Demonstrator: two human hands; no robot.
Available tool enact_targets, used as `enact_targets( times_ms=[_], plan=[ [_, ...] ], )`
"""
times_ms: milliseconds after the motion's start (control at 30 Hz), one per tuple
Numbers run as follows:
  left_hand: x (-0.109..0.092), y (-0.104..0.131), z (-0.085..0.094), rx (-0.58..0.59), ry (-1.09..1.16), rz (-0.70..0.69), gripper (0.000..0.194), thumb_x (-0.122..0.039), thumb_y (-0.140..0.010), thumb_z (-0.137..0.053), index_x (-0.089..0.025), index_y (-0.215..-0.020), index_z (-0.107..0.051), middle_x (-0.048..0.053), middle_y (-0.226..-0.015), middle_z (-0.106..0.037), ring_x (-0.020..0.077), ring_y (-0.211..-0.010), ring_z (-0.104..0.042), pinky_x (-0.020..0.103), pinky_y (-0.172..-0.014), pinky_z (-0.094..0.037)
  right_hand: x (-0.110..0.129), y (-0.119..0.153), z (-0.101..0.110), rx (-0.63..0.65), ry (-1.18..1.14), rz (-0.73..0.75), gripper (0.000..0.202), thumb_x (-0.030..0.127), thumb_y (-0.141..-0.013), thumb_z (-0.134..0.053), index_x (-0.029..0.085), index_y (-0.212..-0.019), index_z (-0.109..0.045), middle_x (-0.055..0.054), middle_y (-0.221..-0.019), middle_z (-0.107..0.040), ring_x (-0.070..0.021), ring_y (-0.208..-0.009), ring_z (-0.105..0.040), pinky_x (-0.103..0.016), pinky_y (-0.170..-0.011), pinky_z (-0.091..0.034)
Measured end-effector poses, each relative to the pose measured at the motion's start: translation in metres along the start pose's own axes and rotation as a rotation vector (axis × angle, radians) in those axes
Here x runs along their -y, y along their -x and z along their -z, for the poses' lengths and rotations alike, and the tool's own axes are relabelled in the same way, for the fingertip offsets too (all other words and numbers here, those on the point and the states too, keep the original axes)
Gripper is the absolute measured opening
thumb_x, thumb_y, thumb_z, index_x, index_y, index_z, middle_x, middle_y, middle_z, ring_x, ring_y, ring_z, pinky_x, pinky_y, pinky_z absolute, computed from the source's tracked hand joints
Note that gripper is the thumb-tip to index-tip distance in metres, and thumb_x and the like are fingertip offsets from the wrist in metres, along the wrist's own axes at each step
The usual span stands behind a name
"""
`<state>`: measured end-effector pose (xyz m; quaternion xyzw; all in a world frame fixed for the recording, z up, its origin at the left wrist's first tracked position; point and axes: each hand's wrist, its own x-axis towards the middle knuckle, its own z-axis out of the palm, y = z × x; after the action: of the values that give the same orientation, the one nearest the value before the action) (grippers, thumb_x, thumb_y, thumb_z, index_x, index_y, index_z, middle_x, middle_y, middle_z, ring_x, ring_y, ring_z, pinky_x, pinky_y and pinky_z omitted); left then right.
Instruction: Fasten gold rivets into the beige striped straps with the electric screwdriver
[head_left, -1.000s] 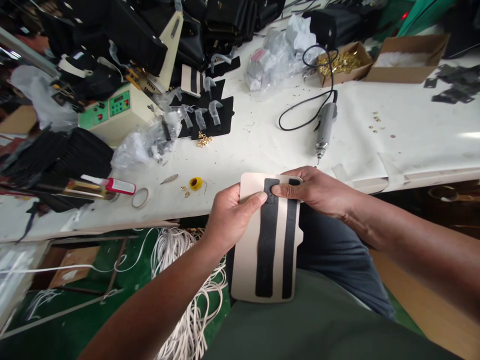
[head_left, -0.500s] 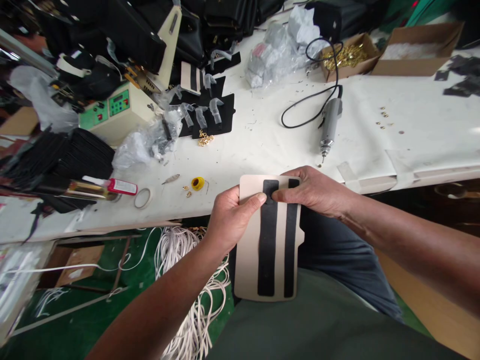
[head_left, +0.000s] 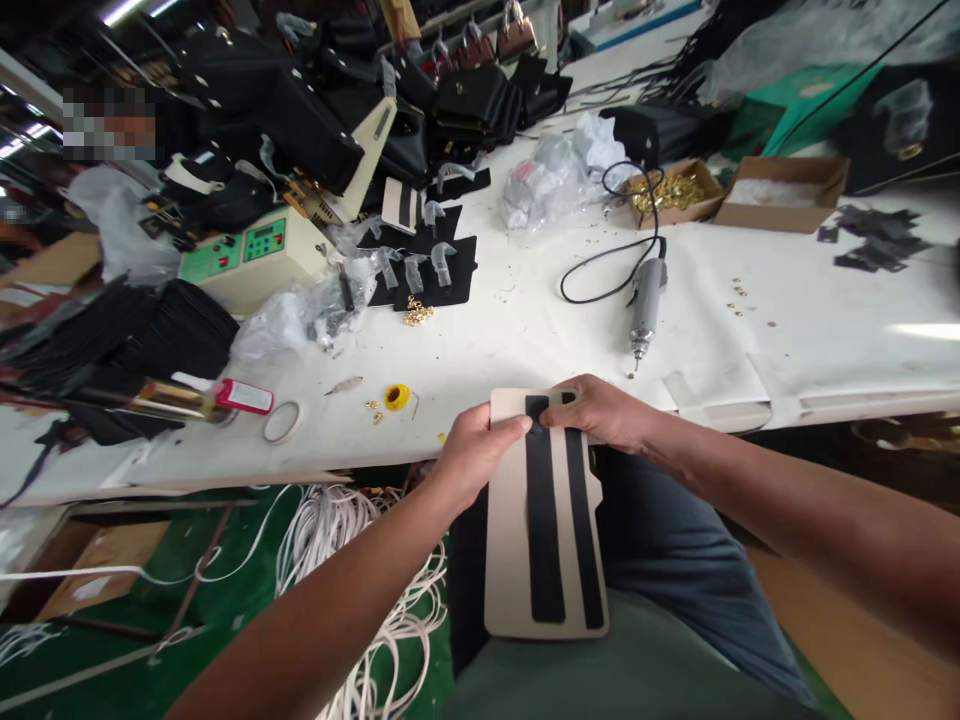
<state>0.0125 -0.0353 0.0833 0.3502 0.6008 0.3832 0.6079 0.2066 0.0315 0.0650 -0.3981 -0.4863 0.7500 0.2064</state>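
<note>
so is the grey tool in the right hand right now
No, the grey tool lies on the white table, while the left hand and right hand both hold the beige panel.

You can read no word, brand or number anywhere here. On the left of the table, toward the near edge, the red bottle (head_left: 244,396) bears a pale label (head_left: 251,397) whose print is too small and blurred for you to make out. Farther back on the left, the cream machine (head_left: 289,268) has a green control panel (head_left: 225,256) and, to its right, a darker panel with a small display (head_left: 265,238); whatever marks or digits these carry are too small for you to read.
</note>
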Motion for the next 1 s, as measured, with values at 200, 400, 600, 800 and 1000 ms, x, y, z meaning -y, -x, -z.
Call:
enact_targets(
  times_ms=[200,400,600,800,1000],
  plan=[
    [0.006,-0.026,0.014,0.016,-0.072,-0.025,0.043,-0.027,-0.068,-0.086,-0.016,-0.108,-0.077,0.009,-0.101,-0.081,0.0269,-0.090,-0.076,0.036,-0.081,-0.059,0.007,-0.031,0.000,-0.049,0.144,-0.059,0.011,0.025,-0.068,-0.072,0.015,-0.072,-0.070,-0.003,-0.066,-0.071,-0.0167,-0.057,-0.063,-0.025,-0.051,-0.049],
    [0.008,-0.052,0.027,-0.026,-0.314,-0.138,0.037,-0.023,-0.072,-0.078,-0.018,-0.109,-0.076,0.007,-0.106,-0.081,0.0291,-0.099,-0.075,0.037,-0.084,-0.058,0.014,-0.056,-0.003,-0.145,0.407,-0.075,0.009,0.024,-0.068,-0.066,0.016,-0.070,-0.069,-0.002,-0.066,-0.070,-0.0161,-0.058,-0.063,-0.024,-0.051,-0.047],
    [0.008,-0.070,0.032,-0.033,-0.582,-0.252,0.036,-0.023,-0.074,-0.079,-0.021,-0.110,-0.073,0.005,-0.108,-0.079,0.0291,-0.101,-0.074,0.039,-0.089,-0.059,0.023,-0.066,0.001,-0.149,0.628,-0.111,0.008,0.023,-0.071,-0.065,0.016,-0.068,-0.067,-0.001,-0.061,-0.066,-0.0145,-0.054,-0.056,-0.025,-0.049,-0.039],
    [0.017,-0.068,0.031,-0.190,-0.871,-0.520,0.072,-0.024,-0.072,-0.086,-0.026,-0.139,-0.059,0.010,-0.140,-0.062,0.0321,-0.132,-0.059,0.048,-0.113,-0.050,0.026,-0.066,-0.003,-0.123,0.852,-0.077,0.018,0.020,-0.077,-0.065,0.019,-0.060,-0.058,0.001,-0.056,-0.058,-0.0133,-0.055,-0.052,-0.027,-0.052,-0.033],
    [0.034,-0.071,0.032,-0.209,-0.912,-0.735,0.030,-0.026,-0.075,-0.088,-0.027,-0.103,-0.077,0.006,-0.137,-0.065,0.0295,-0.129,-0.057,0.047,-0.113,-0.046,0.024,-0.062,-0.007,-0.147,0.952,-0.063,0.012,0.024,-0.081,-0.063,0.018,-0.071,-0.067,0.000,-0.061,-0.061,-0.0150,-0.059,-0.052,-0.028,-0.055,-0.033]
  ],
)
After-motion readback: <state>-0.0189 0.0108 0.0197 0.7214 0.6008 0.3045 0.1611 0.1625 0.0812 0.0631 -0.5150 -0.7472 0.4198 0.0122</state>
